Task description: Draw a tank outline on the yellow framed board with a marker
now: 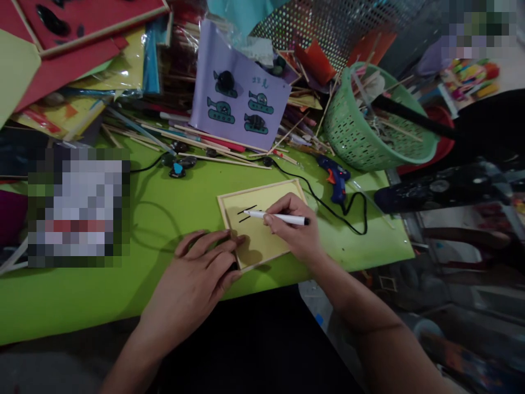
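A yellow card (pixel 268 243) framed with thin wooden strips lies on the green table. Two short black lines are drawn near its upper left. My right hand (pixel 293 224) grips a white marker (pixel 283 218) with a black end, its tip at the drawn lines. My left hand (pixel 205 262) rests at the card's left edge with its fingers spread, palm down. The thumb and fingertips touch the frame's lower left side.
Behind the card stand a purple sheet (pixel 241 93) with drawings and loose wooden sticks (pixel 205 143). A blue glue gun (pixel 337 178) with a black cord lies right, below a green basket (pixel 369 131). Black stones (pixel 180 164) lie at the back left.
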`<action>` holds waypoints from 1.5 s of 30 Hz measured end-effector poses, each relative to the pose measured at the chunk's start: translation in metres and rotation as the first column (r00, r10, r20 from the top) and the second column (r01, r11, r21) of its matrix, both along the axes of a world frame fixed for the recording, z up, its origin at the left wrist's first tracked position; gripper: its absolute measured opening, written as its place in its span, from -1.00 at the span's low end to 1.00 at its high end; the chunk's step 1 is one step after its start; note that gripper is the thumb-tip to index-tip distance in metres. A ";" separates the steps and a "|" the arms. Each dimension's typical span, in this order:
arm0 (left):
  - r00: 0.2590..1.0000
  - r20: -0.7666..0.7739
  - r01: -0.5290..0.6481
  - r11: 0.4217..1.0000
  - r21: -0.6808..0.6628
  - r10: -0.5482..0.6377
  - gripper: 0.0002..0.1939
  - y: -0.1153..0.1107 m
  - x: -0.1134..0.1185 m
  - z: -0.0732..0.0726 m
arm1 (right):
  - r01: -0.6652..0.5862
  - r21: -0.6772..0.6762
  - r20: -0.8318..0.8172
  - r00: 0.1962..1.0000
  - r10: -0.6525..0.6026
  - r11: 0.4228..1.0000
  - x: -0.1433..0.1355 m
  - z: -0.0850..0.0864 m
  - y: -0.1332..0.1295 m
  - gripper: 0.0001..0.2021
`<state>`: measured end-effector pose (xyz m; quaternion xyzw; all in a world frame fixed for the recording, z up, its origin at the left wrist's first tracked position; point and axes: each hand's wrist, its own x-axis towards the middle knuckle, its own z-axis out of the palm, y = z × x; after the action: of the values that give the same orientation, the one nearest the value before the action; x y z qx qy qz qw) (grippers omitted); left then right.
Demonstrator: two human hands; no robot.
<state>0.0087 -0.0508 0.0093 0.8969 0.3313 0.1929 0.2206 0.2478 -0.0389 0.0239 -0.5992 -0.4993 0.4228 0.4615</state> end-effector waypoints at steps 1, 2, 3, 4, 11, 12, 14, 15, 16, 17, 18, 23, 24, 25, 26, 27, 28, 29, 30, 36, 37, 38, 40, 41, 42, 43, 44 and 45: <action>1.000 -0.002 -0.002 1.000 0.001 0.002 -0.78 0.000 0.000 0.000 | -0.015 -0.002 0.002 1.000 0.015 1.000 -0.001 0.000 0.000 -0.81; 1.000 -0.007 -0.001 1.000 0.002 0.001 -0.77 0.000 0.000 0.001 | -0.028 -0.004 0.005 1.000 0.028 1.000 -0.001 -0.001 0.001 -0.81; 1.000 -0.012 -0.001 1.000 0.000 0.001 -0.77 0.000 0.000 0.001 | -0.039 -0.004 0.009 0.999 0.040 0.999 -0.002 -0.001 0.001 -0.81; 1.000 -0.016 -0.004 1.000 -0.002 0.004 -0.78 0.000 0.000 0.002 | -0.050 -0.002 0.012 0.999 0.051 0.999 -0.002 -0.002 0.001 -0.81; 1.000 -0.016 -0.005 1.000 -0.013 0.004 -0.83 0.000 0.000 0.002 | -0.084 -0.002 0.009 0.996 0.084 0.996 -0.002 -0.004 0.001 -0.82; 1.000 -0.013 0.002 1.000 -0.018 -0.002 -0.83 0.000 0.000 0.001 | -0.087 -0.007 0.013 0.996 0.087 0.996 -0.002 -0.004 0.001 -0.81; 1.000 -0.016 0.007 0.999 -0.032 -0.007 -0.83 0.000 0.000 0.001 | -0.089 -0.015 0.025 0.996 0.090 0.996 -0.002 -0.005 0.001 -0.79; 1.000 -0.016 0.006 0.999 -0.036 -0.007 -0.83 0.000 0.000 0.001 | -0.090 -0.016 0.032 0.995 0.091 0.996 -0.002 -0.005 0.001 -0.79; 1.000 -0.014 0.005 0.999 -0.039 -0.006 -0.83 0.000 0.000 0.001 | -0.092 -0.017 0.037 0.995 0.093 0.996 -0.002 -0.005 0.001 -0.78; 1.000 -0.013 0.003 0.999 -0.044 -0.004 -0.83 0.000 0.000 0.002 | -0.093 -0.016 0.038 0.995 0.094 0.996 -0.002 -0.005 0.001 -0.78; 1.000 -0.014 0.000 0.999 -0.051 -0.001 -0.83 0.000 0.000 0.002 | -0.095 -0.013 0.037 0.995 0.095 0.995 -0.002 -0.005 0.001 -0.78; 1.000 -0.014 0.008 0.999 -0.052 -0.009 -0.83 0.000 0.000 0.004 | -0.096 -0.011 0.023 0.995 0.097 0.995 -0.002 -0.005 0.001 -0.81; 1.000 -0.018 0.010 0.999 -0.049 -0.010 -0.83 0.000 0.000 0.004 | -0.099 -0.014 0.026 0.995 0.099 0.995 -0.002 -0.005 0.001 -0.81; 1.000 -0.024 0.007 0.999 -0.049 -0.008 -0.83 0.000 0.000 0.003 | -0.101 -0.018 0.030 0.994 0.101 0.995 -0.002 -0.005 0.001 -0.82; 1.000 -0.029 0.005 0.999 -0.048 -0.006 -0.84 0.000 0.000 0.003 | -0.102 -0.022 0.032 0.994 0.102 0.995 -0.003 -0.004 0.001 -0.82; 1.000 -0.030 0.006 0.999 -0.045 -0.008 -0.84 0.000 0.000 0.003 | -0.100 -0.024 0.033 0.994 0.100 0.995 -0.003 -0.004 0.001 -0.82; 1.000 -0.027 0.007 0.999 -0.039 -0.008 -0.84 0.000 -0.001 0.002 | -0.094 -0.027 0.034 0.995 0.095 0.995 -0.003 -0.004 0.001 -0.82; 1.000 -0.024 0.009 0.999 -0.033 -0.010 -0.83 0.000 -0.001 0.002 | -0.086 -0.030 0.036 0.996 0.087 0.996 -0.003 -0.004 0.001 -0.82; 1.000 -0.023 0.011 0.999 -0.033 -0.012 -0.83 0.000 -0.001 0.001 | -0.078 -0.031 0.039 0.996 0.079 0.996 -0.003 -0.004 0.002 -0.82; 1.000 -0.012 0.008 0.999 -0.035 -0.009 -0.84 0.000 -0.001 0.002 | -0.076 -0.017 0.031 0.997 0.076 0.997 -0.003 -0.005 0.002 -0.82; 1.000 -0.011 0.007 0.999 -0.036 -0.007 -0.83 0.000 -0.001 0.002 | -0.076 -0.016 0.029 0.997 0.077 0.997 -0.002 -0.005 0.001 -0.82; 1.000 -0.012 0.003 0.999 -0.042 -0.003 -0.83 0.000 -0.001 0.002 | -0.076 -0.016 0.029 0.997 0.076 0.997 -0.002 -0.005 0.001 -0.82; 1.000 -0.010 -0.004 0.999 -0.051 0.003 -0.83 0.000 0.000 0.002 | -0.080 -0.018 0.033 0.996 0.080 0.997 -0.002 -0.006 0.001 -0.81; 1.000 -0.005 -0.005 0.999 -0.052 0.004 -0.83 0.000 0.000 0.002 | -0.083 -0.020 0.034 0.996 0.083 0.996 -0.001 -0.006 0.001 -0.81; 1.000 -0.003 -0.007 0.999 -0.054 0.006 -0.83 0.000 0.000 0.002 | -0.086 -0.022 0.034 0.996 0.087 0.996 -0.001 -0.006 0.001 -0.81; 1.000 0.002 -0.008 0.999 -0.051 0.008 -0.84 0.000 0.000 0.002 | -0.089 -0.024 0.033 0.995 0.090 0.996 -0.001 -0.006 0.001 -0.81; 1.000 0.004 -0.006 0.999 -0.050 0.006 -0.84 0.000 0.000 0.002 | -0.089 -0.025 0.033 0.995 0.090 0.996 -0.001 -0.007 0.001 -0.81; 1.000 -0.001 -0.004 0.999 -0.049 0.004 -0.84 0.000 0.000 0.002 | -0.089 -0.026 0.034 0.995 0.090 0.996 -0.001 -0.006 0.001 -0.82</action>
<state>0.0085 -0.0505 0.0117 0.8905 0.3380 0.1849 0.2421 0.2468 -0.0377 0.0174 -0.5890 -0.5284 0.4387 0.4259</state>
